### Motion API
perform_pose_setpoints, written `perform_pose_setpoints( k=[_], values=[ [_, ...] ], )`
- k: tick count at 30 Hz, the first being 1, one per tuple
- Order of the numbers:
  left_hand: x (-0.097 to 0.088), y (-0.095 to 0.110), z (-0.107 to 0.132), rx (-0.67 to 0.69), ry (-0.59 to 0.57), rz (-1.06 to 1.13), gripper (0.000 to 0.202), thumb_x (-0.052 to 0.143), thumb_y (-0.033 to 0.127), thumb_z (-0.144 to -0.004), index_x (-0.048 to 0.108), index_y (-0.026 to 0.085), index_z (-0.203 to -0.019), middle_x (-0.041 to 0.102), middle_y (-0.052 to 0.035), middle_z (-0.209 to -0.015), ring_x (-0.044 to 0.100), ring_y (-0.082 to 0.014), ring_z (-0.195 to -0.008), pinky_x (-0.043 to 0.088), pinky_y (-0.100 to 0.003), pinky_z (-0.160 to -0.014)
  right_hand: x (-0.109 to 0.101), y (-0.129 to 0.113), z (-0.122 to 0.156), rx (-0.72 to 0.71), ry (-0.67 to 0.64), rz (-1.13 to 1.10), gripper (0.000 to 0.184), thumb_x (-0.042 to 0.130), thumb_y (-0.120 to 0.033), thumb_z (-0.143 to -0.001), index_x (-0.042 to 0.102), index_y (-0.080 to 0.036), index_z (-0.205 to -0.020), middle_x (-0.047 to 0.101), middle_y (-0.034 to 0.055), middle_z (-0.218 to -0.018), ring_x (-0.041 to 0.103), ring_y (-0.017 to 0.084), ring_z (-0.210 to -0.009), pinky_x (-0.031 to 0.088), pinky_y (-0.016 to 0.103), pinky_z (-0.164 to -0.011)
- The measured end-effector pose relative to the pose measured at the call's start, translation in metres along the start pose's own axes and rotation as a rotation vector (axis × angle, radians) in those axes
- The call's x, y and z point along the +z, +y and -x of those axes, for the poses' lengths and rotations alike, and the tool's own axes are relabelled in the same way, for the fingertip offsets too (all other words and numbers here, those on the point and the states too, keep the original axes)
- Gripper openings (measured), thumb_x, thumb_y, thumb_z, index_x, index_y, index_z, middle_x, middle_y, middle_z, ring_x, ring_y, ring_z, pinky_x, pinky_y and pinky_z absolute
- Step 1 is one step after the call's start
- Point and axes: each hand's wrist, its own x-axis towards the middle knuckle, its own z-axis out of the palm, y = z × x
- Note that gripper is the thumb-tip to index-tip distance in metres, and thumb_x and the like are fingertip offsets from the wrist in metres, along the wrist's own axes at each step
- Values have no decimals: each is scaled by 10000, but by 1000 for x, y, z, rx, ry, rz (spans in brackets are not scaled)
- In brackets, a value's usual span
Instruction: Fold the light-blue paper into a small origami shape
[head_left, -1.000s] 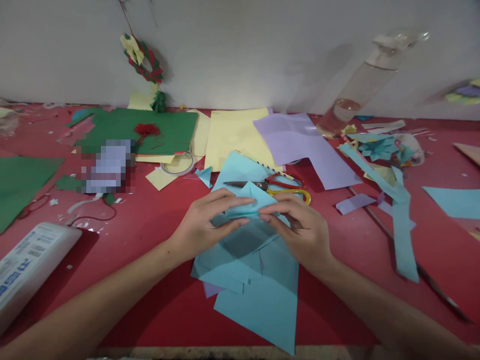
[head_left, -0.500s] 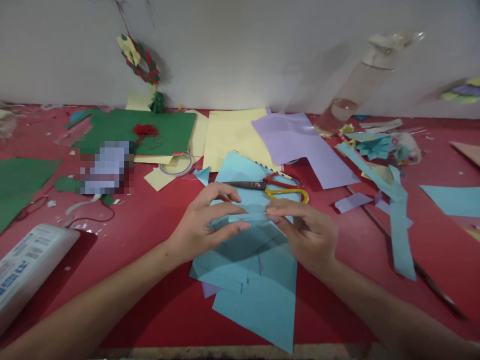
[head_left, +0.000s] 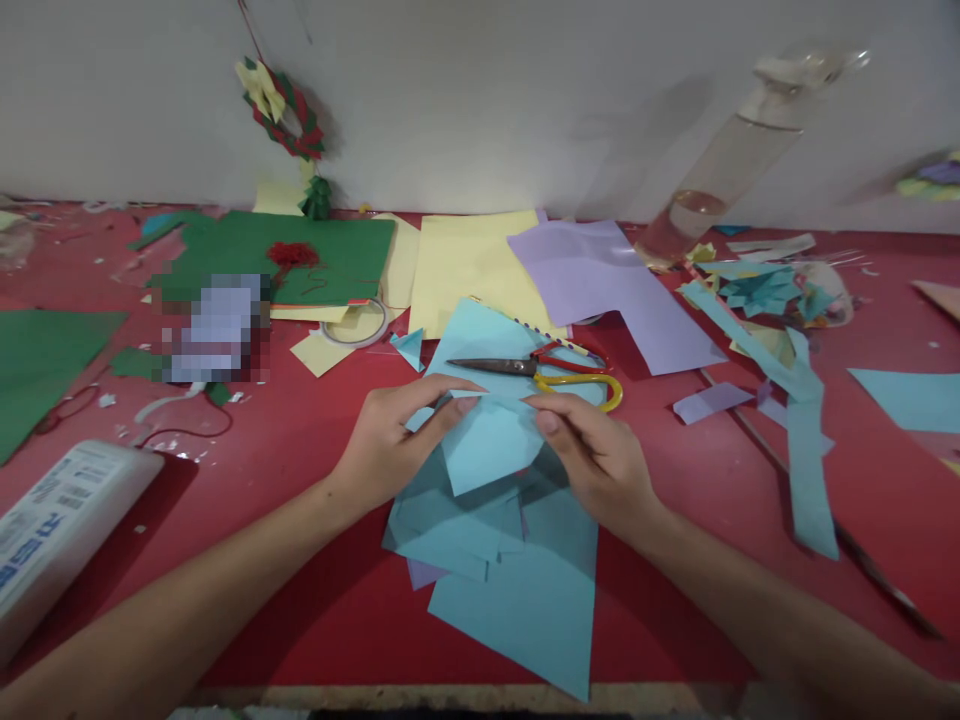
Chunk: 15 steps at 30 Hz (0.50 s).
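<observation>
A small piece of light blue paper [head_left: 491, 445] hangs between my hands, its face turned toward me. My left hand [head_left: 405, 430] pinches its upper left corner between thumb and fingers. The upper right corner is pinched by my right hand [head_left: 596, 450]. Beneath lie several overlapping blue sheets [head_left: 525, 610] and cut pieces on the red table. Just beyond my fingers, scissors [head_left: 536, 370] with one red and one yellow handle rest on blue paper.
Yellow paper [head_left: 472, 265], purple paper [head_left: 600, 280] and green paper [head_left: 337, 255] lie at the back. A tape roll [head_left: 379, 330] sits left of centre. On the right are blue strips [head_left: 806, 450] and a spray bottle [head_left: 724, 180]. A white power strip [head_left: 67, 520] lies at left.
The blue paper, seen edge-on before, now shows its broad face. My left hand has closed from spread fingers into a pinch on its edge. The view has shifted slightly.
</observation>
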Motion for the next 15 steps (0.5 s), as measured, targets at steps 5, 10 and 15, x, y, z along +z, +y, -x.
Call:
perform_pose_setpoints(
  k=[5,10,15],
  values=[
    [-1,0,-1,-28,2,10,159,554,253,-913,697,189,-941,738,3,-869,668,-101,-750,500,-150,-639,1,3,-1,25,-33,40,214,433,-344,-980,623,-261,-1032,715,20,-830,675,168,-751,531,255,-633],
    [0,-3,-3,-59,-24,-16,175,550,300,-916,684,187,-924,714,18,-778,617,-78,-634,421,-130,-487,1,5,-1,27,-69,58,218,428,-351,-980,618,-255,-1024,702,17,-826,650,155,-710,506,244,-608],
    [3,-9,-1,-1,-148,-184,215,517,332,-932,675,187,-950,704,24,-728,598,-80,-581,414,-151,-520,2,7,-2,54,-163,77,243,407,-362,-985,613,-242,-1029,657,3,-780,591,138,-645,459,235,-562]
  ],
)
